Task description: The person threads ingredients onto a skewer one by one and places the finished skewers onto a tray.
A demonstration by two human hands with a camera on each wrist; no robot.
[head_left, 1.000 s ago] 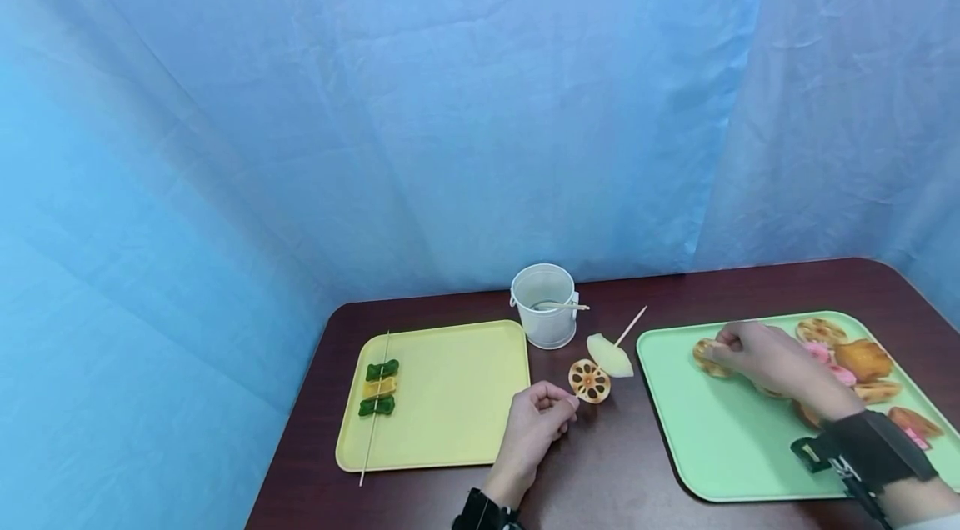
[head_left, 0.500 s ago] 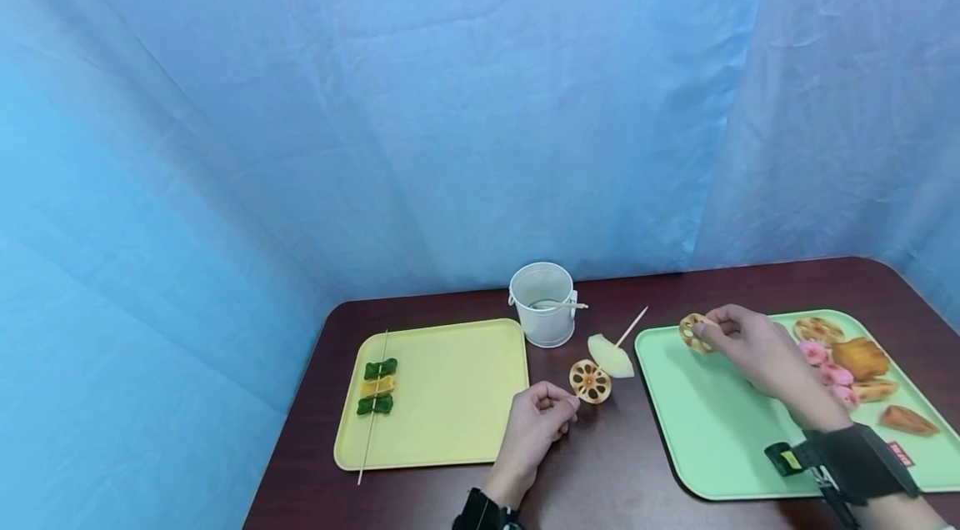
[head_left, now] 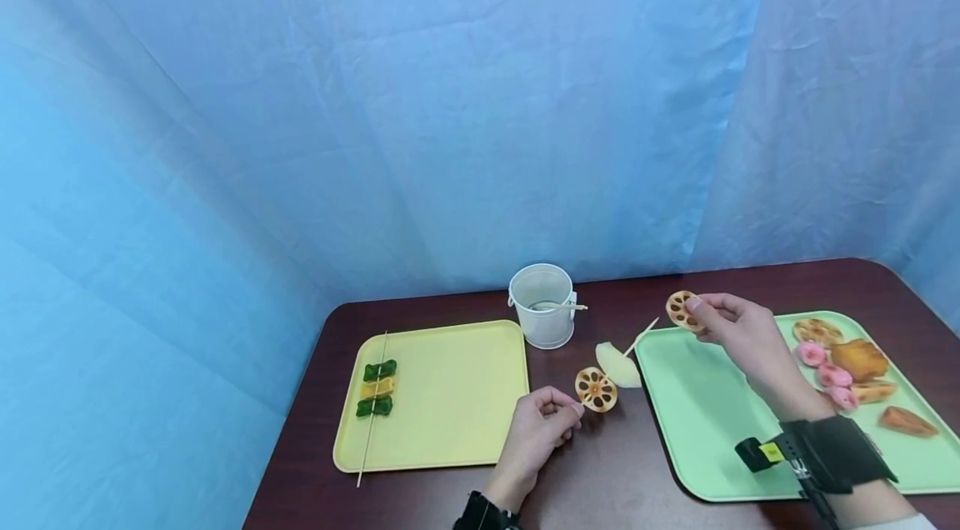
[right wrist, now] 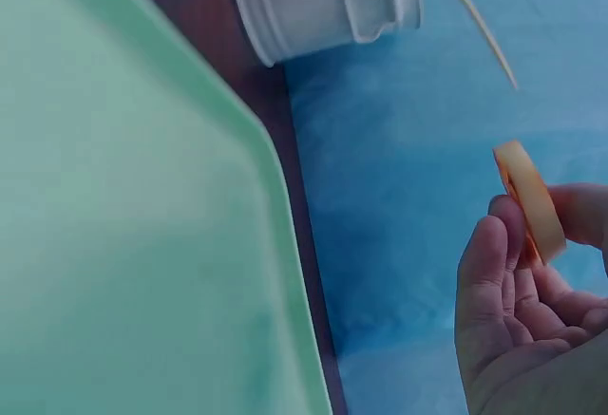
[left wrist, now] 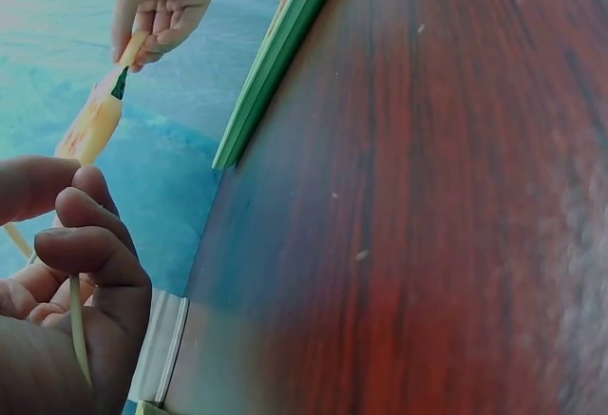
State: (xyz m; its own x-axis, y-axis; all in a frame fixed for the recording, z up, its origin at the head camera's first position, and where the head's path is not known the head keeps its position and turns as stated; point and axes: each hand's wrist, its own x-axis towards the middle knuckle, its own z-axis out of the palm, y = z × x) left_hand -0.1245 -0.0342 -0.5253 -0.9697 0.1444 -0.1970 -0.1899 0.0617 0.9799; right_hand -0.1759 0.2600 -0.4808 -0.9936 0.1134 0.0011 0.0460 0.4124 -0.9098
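My left hand [head_left: 528,442] pinches a wooden skewer [head_left: 642,333] in front of the yellow tray's right edge. Threaded on that stick are a lotus root slice [head_left: 596,390], close to the fingertips, and a pale wedge-shaped piece [head_left: 619,366] beyond it. In the left wrist view the stick's lower end [left wrist: 79,330] runs across the palm. Over the green tray's far left corner, my right hand [head_left: 753,347] holds a second lotus root slice [head_left: 679,310] between thumb and fingers. The right wrist view shows this slice [right wrist: 538,206] edge-on, with the skewer's pointed tip [right wrist: 503,59] apart from it.
On the green tray [head_left: 697,430] lie another lotus slice [head_left: 817,332], pink pieces [head_left: 816,377] and browned pieces [head_left: 858,358]. The yellow tray [head_left: 457,405] bears a finished-looking skewer of green and yellow pieces [head_left: 377,387]. A white bucket [head_left: 550,330] with a stick stands behind.
My right hand has lifted the lotus root slice off the green tray and carried it left and away from me. My left hand has shifted the skewer slightly to the right.
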